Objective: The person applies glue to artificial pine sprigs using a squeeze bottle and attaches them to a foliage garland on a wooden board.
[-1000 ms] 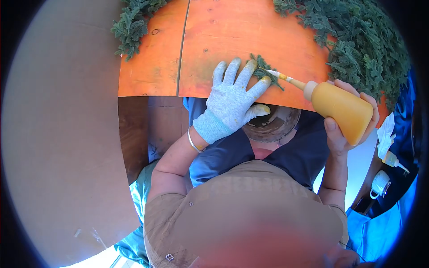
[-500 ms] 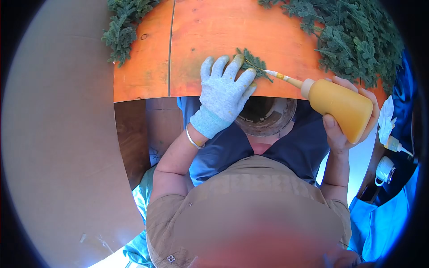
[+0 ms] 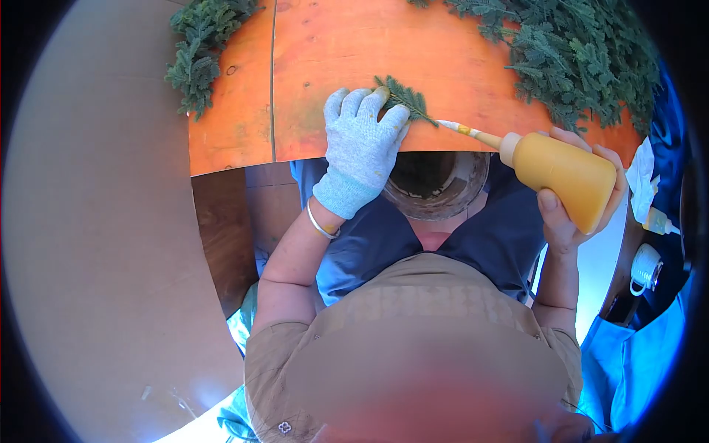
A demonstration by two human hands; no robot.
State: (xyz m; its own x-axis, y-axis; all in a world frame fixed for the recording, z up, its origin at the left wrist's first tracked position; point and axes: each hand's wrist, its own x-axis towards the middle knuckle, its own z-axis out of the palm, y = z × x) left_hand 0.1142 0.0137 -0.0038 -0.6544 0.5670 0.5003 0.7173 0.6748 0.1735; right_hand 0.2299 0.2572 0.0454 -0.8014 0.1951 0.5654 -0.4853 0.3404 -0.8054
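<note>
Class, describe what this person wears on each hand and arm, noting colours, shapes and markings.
The left hand wears a pale grey fabric glove with a light turquoise cuff and yellowish stains, clearest near a fingertip. Below the cuff sits a slim, silvery bangle. The right hand is ungloved. Both arms emerge from short brown sleeves.
</note>
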